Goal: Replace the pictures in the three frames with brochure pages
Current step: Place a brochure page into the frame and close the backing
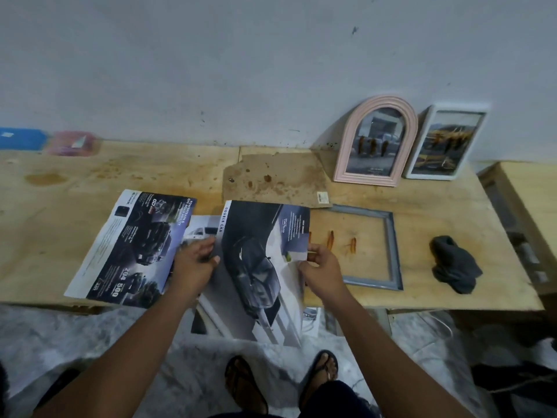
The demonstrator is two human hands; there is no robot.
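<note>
A brochure page [256, 260] showing a dark car hangs over the table's front edge. My left hand [196, 257] grips its left edge and my right hand [319, 263] pinches its right edge. Another brochure spread [132, 245] lies flat to the left, with a further page partly under it. A grey-blue rectangular frame [391, 245] lies flat on the table to the right, with orange dried bits showing inside it. A pink arched frame [376, 140] and a white rectangular frame [449, 143] lean upright against the wall, each holding a picture.
A brown backing board [277, 179] lies behind the held page. A dark grey cloth [455, 263] sits near the table's right end. A pink box [72, 143] and a blue item [21, 138] stand at the far left. A wooden cabinet [524, 188] stands at the right.
</note>
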